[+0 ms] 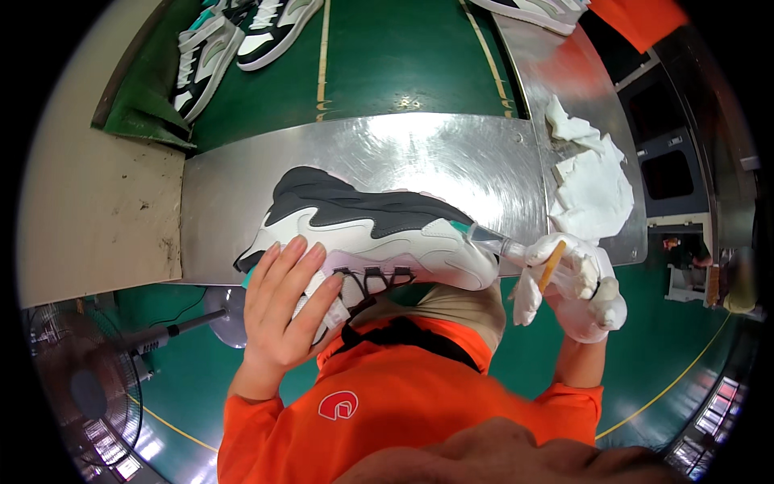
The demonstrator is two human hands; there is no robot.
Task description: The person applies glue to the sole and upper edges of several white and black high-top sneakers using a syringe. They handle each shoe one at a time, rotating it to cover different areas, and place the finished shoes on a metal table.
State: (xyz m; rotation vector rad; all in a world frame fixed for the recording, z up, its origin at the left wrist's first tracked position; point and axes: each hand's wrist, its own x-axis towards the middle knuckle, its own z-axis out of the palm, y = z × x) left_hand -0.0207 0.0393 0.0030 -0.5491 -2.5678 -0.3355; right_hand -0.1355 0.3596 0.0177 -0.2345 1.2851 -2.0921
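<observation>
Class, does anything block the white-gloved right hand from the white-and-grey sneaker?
Nothing visible: only the clear tubular tool in the right hand spans the gap to the white-and-grey sneaker.

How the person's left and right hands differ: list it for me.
The left hand is bare; the right hand wears a white glove. The left hand lies across the shoe with fingers extended; the right hand is curled, holding a clear, tube-like tool by the shoe's right end. Both come from orange sleeves.

Left hand (284, 315) — fingers extended; right hand (582, 292) — curled
</observation>
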